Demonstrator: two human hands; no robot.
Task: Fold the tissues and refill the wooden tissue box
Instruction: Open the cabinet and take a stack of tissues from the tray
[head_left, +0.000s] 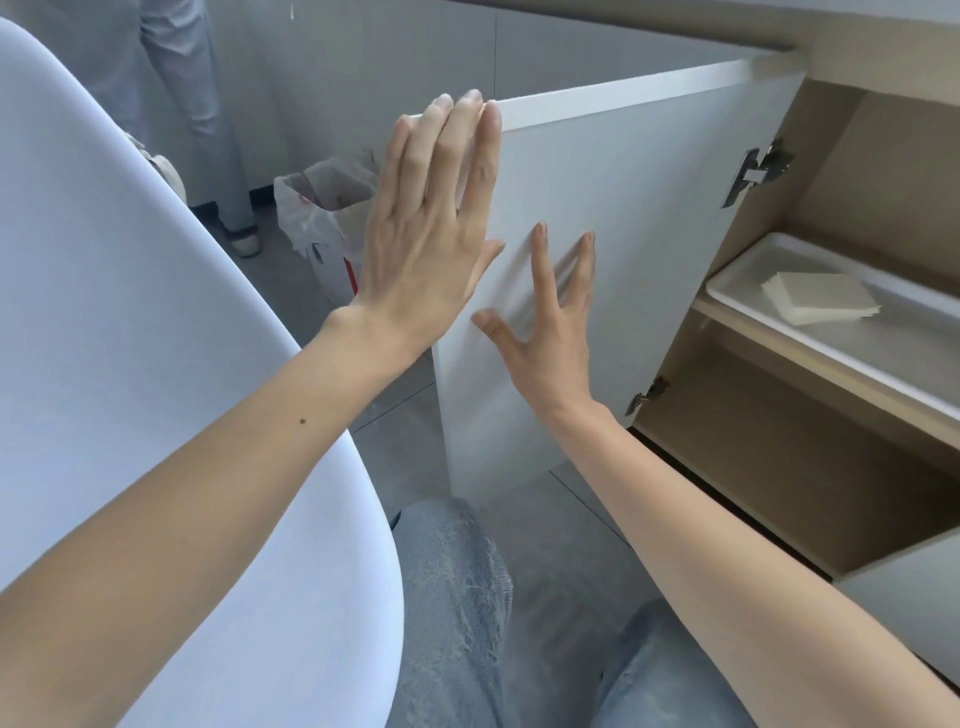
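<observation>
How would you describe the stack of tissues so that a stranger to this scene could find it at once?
Start at the open white cabinet door that both hands press. To its right, on the cabinet's upper shelf, lies a white tray. The stack of folded tissues lies inside it: cream, square, the only thing in the tray.

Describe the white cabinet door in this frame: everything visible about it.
The cabinet door is a flat, plain white panel with a smooth matte face and no visible handle. It stands swung open, hung on two metal hinges at its right edge, exposing a beige interior. The left hand lies flat across its free upper corner, fingers reaching the top edge; the right hand is spread against its face. Its lower edge hangs above the grey floor.
</observation>
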